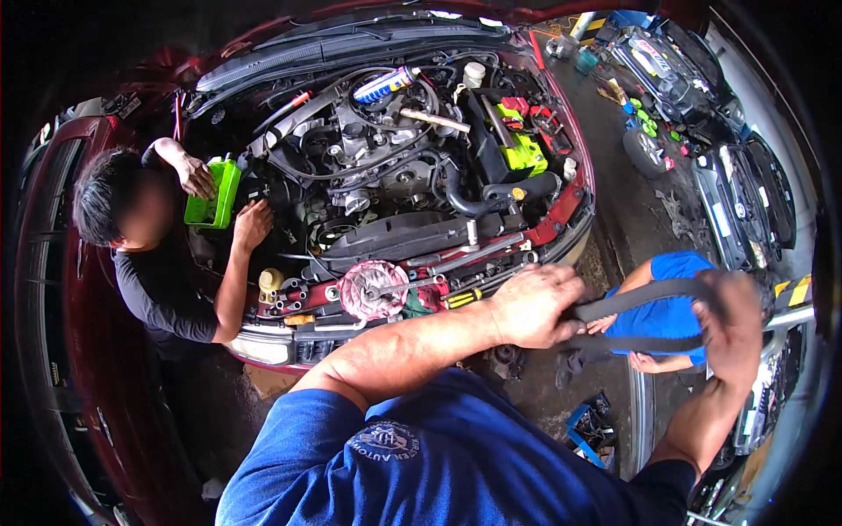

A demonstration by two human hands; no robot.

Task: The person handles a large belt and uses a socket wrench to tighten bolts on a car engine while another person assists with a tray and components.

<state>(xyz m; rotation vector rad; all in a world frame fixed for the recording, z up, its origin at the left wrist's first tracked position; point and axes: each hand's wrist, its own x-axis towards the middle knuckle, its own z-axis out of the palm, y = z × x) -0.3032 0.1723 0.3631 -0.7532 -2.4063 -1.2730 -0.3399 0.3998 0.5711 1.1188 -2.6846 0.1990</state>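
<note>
A black rubber drive belt (640, 301) is stretched in a flat loop between my two hands, to the right of the car's front. My left hand (539, 307) has its fingers closed around one end of the loop. At the other end, my right hand (730, 326) grips the belt, its fingers slightly blurred and partly hidden. The opened engine (377, 149) lies ahead and to the left, apart from both hands. Nearest to my left forearm on the front panel are a yellow-and-black screwdriver (465, 298) and a bowl lined with pink cloth (355, 285) that holds a metal tool.
At the left, a co-worker in dark clothes (175, 294) holds a bright green tray (226, 193). Another person in blue (667, 302) bends low behind the belt. Car parts and a wheel (647, 153) lie on the right floor. A blue toolbox (589, 430) stands near my right elbow.
</note>
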